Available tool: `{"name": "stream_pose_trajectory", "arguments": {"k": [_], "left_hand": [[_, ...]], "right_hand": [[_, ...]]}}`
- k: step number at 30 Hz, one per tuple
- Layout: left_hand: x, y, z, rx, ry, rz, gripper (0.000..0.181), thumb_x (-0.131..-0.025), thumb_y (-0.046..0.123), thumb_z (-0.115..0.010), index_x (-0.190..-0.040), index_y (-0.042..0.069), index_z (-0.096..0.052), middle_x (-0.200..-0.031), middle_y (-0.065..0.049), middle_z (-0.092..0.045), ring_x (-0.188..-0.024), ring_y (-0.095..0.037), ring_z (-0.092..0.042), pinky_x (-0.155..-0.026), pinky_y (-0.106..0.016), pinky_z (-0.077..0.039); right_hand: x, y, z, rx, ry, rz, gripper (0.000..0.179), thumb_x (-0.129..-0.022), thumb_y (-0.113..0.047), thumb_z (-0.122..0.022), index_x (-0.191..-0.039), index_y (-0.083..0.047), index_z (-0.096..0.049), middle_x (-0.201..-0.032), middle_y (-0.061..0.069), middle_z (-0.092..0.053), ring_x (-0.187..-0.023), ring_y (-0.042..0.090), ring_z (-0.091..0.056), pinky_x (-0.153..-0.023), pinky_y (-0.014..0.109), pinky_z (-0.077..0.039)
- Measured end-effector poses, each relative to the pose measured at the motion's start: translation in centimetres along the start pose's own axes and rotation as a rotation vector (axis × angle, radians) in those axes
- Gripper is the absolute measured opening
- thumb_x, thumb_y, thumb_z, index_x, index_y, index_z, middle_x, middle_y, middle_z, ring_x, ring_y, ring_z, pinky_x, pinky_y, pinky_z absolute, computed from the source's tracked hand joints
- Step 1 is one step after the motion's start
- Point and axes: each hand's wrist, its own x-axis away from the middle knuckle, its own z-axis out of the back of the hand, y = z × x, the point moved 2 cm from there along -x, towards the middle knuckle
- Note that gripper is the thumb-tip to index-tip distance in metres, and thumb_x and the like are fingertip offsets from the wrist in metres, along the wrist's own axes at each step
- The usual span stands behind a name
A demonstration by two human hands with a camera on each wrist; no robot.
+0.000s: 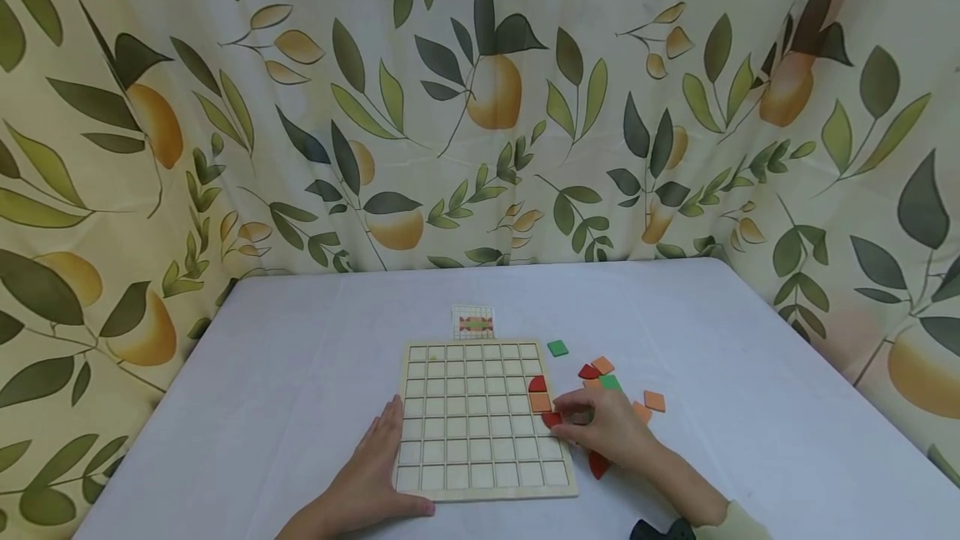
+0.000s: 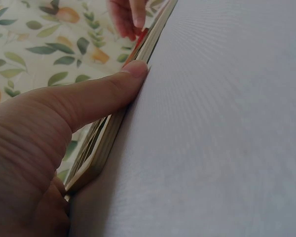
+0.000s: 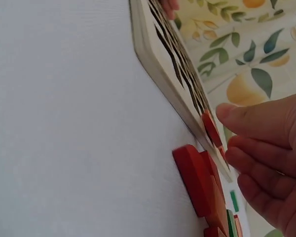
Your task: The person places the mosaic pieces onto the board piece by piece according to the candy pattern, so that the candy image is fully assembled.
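Observation:
A pale wooden grid board (image 1: pixel 455 450) lies on the table. My left hand (image 1: pixel 371 465) steadies its near left corner, straight fingers along the left side and thumb (image 2: pixel 135 69) against the front edge. At the board's right edge, my right hand (image 1: pixel 611 427) pinches a red rounded piece (image 1: pixel 551 420) between thumb and fingers, low over a right-column cell. The same red piece (image 3: pixel 211 129) shows beside the thumb tip in the right wrist view. Just above it in that column sit an orange square (image 1: pixel 540 402) and another red rounded piece (image 1: pixel 537 384).
Loose orange, red and green pieces lie right of the board, partly hidden by my right hand, among them an orange square (image 1: pixel 655 401) and a red piece (image 1: pixel 598 465). A green piece (image 1: pixel 557 348) lies near the far right corner. Behind the board is a pattern card (image 1: pixel 473 323).

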Motion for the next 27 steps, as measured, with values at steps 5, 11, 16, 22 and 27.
{"name": "stream_pose_trajectory", "arguments": {"k": [5,11,16,22,27], "left_hand": [[0.06,-0.06,-0.01,0.004,0.005,-0.002,0.137,-0.052,0.068,-0.074,-0.145,-0.005,-0.004,-0.151,-0.02,-0.005,-0.138,-0.031,-0.005,-0.108,-0.039,-0.003],[0.1,-0.13,-0.07,0.005,0.006,-0.007,0.137,-0.052,0.068,-0.074,-0.145,-0.005,-0.003,-0.151,-0.02,-0.004,-0.138,-0.031,-0.004,-0.108,-0.038,-0.002],[0.08,-0.15,-0.08,0.0,0.009,-0.003,0.138,-0.051,0.069,-0.073,-0.145,-0.004,-0.004,-0.151,-0.02,-0.004,-0.138,-0.031,-0.004,-0.108,-0.04,-0.003],[0.15,-0.17,-0.08,0.006,0.008,0.003,0.138,-0.051,0.069,-0.073,-0.145,-0.003,-0.003,-0.151,-0.019,-0.004,-0.138,-0.03,-0.004,-0.108,-0.029,0.002],[0.13,-0.15,-0.09,0.001,0.015,-0.009,0.138,-0.051,0.069,-0.073,-0.145,-0.004,-0.003,-0.151,-0.02,-0.004,-0.138,-0.03,-0.004,-0.108,-0.037,-0.001]], "right_hand": [[0.13,0.02,0.51,-0.009,-0.032,-0.018,0.028,-0.073,-0.02,-0.078,-0.098,-0.012,-0.071,-0.091,-0.006,-0.067,-0.084,0.013,-0.06,-0.066,0.022,-0.051],[-0.04,0.21,0.3,-0.049,-0.088,-0.009,0.027,-0.076,-0.018,-0.076,-0.101,-0.009,-0.07,-0.094,-0.003,-0.067,-0.083,0.01,-0.062,-0.068,0.021,-0.052],[-0.12,0.17,-0.02,-0.088,-0.088,0.042,0.026,-0.077,-0.016,-0.075,-0.1,-0.006,-0.07,-0.094,0.0,-0.067,-0.085,0.014,-0.062,-0.07,0.023,-0.053],[-0.17,0.07,-0.16,-0.089,-0.081,0.027,0.026,-0.076,-0.018,-0.076,-0.1,-0.007,-0.07,-0.094,0.0,-0.067,-0.086,0.015,-0.062,-0.07,0.022,-0.052],[-0.15,0.11,-0.27,-0.094,-0.08,0.012,0.027,-0.077,-0.018,-0.075,-0.101,-0.007,-0.07,-0.094,-0.001,-0.068,-0.087,0.014,-0.063,-0.069,0.02,-0.052]]}}
